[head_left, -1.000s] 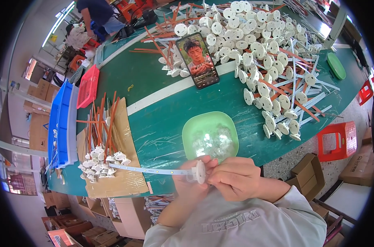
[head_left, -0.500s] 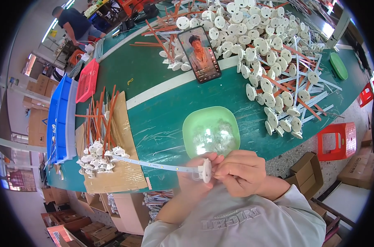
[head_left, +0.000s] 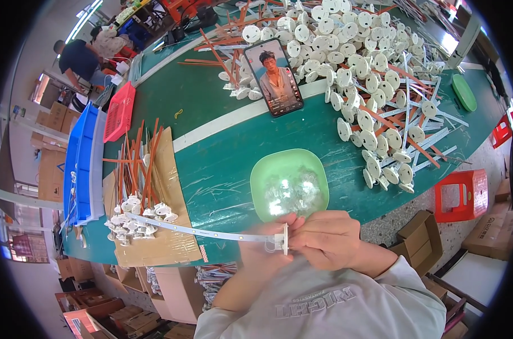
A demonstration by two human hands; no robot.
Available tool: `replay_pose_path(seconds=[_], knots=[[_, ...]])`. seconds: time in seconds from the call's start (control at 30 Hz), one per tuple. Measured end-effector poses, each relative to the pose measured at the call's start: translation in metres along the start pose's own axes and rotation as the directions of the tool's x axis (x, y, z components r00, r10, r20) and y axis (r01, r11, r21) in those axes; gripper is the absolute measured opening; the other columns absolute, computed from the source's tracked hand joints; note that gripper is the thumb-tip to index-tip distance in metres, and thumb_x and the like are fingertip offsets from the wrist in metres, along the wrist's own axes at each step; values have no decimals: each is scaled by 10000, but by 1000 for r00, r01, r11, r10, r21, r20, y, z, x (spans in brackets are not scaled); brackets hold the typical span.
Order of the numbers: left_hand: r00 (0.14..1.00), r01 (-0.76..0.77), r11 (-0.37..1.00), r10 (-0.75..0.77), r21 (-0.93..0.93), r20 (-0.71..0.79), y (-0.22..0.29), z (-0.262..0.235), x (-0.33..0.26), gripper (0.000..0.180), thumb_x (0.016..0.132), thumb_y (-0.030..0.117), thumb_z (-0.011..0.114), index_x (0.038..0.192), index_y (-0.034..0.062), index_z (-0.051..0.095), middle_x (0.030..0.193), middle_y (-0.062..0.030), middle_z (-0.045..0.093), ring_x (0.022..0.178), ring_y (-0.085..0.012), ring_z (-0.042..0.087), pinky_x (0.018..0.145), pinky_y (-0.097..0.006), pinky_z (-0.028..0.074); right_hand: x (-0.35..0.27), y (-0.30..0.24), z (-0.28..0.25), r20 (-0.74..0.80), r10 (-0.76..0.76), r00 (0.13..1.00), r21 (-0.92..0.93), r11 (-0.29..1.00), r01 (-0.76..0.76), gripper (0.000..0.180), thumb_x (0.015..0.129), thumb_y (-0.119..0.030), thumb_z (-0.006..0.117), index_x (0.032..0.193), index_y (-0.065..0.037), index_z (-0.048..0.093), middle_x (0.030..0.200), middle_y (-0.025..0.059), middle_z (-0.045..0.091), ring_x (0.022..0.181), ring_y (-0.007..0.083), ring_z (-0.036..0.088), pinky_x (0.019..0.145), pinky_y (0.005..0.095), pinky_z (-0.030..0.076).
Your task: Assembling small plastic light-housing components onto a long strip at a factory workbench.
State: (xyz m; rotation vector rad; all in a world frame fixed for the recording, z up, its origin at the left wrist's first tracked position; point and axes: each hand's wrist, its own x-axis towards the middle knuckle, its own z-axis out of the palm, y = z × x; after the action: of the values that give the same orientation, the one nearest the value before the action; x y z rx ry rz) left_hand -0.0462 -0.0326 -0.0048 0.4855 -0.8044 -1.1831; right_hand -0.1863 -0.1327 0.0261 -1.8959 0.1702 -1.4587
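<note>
My left hand [head_left: 255, 255] and my right hand [head_left: 330, 240] meet at the near edge of the green table [head_left: 211, 158]. Between them they grip a white round cap [head_left: 281, 239] fixed to the end of a long white strip [head_left: 194, 229]. The strip reaches left over a sheet of cardboard [head_left: 166, 237]. Just beyond my fingers stands a light green bowl [head_left: 289, 182] with several small clear parts in it. Both hands are closed around the cap end.
A pile of finished white-capped strips [head_left: 133, 217] and orange strips [head_left: 140, 164] lies on the cardboard. A phone [head_left: 273, 76] lies mid-table before a big heap of white caps and strips [head_left: 369, 85]. Blue bin [head_left: 78, 164], red basket [head_left: 120, 113], red stool [head_left: 462, 195], boxes, a person [head_left: 81, 56] far left.
My hands shifted slightly; the capped end of the strip stays between them and the view has tilted a little. Nothing was let go.
</note>
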Motion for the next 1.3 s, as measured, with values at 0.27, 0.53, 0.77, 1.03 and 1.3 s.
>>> replay_pose_path(seconds=[0.27, 0.53, 0.77, 1.03, 1.3], knots=[[998, 70, 994, -69, 79, -10, 12, -6, 6, 555, 764, -47, 796, 1278, -55, 588, 1359, -303, 549, 1285, -394, 549, 1114, -544, 414, 7, 3, -8, 148, 213, 966, 120, 966, -231, 103, 755, -5, 771, 848, -46, 753, 765, 100, 706, 631, 226, 681, 557, 285, 524], [970, 172, 852, -59, 495, -234, 66, -21, 6, 495, 806, 21, 748, 1275, -47, 606, 1261, -236, 633, 1096, -317, 665, 972, -439, 517, -4, 7, -11, 9, 422, 907, -60, 905, -421, 180, 850, 3, 694, 1028, 22, 677, 923, 125, 710, 714, 152, 652, 631, 267, 520], [788, 573, -138, 362, 808, -498, 255, -111, -26, 201, 881, 105, 718, 1032, -26, 702, 702, -45, 661, 645, -73, 576, 611, -256, 472, -18, 36, -79, -69, 309, 948, -356, 881, -313, 120, 894, 115, 571, 959, 16, 585, 1081, 148, 608, 882, 159, 589, 720, 250, 475], [800, 563, -713, 344, 418, -491, 329, -159, 17, 364, 779, 322, 734, 848, -35, 710, 707, -229, 648, 657, -370, 654, 620, -445, 498, -18, 12, -72, -132, 298, 945, -393, 860, -326, 172, 805, 152, 630, 872, 2, 577, 904, 136, 633, 772, 200, 588, 714, 287, 478], [800, 508, -834, 362, 218, -478, 313, -186, 38, 454, 815, 347, 735, 1129, 20, 705, 1078, -257, 683, 1035, -414, 646, 903, -496, 507, -30, -11, -112, -231, 336, 913, -454, 793, -407, 155, 815, 131, 639, 892, 7, 586, 920, 128, 619, 833, 183, 576, 764, 285, 462]])
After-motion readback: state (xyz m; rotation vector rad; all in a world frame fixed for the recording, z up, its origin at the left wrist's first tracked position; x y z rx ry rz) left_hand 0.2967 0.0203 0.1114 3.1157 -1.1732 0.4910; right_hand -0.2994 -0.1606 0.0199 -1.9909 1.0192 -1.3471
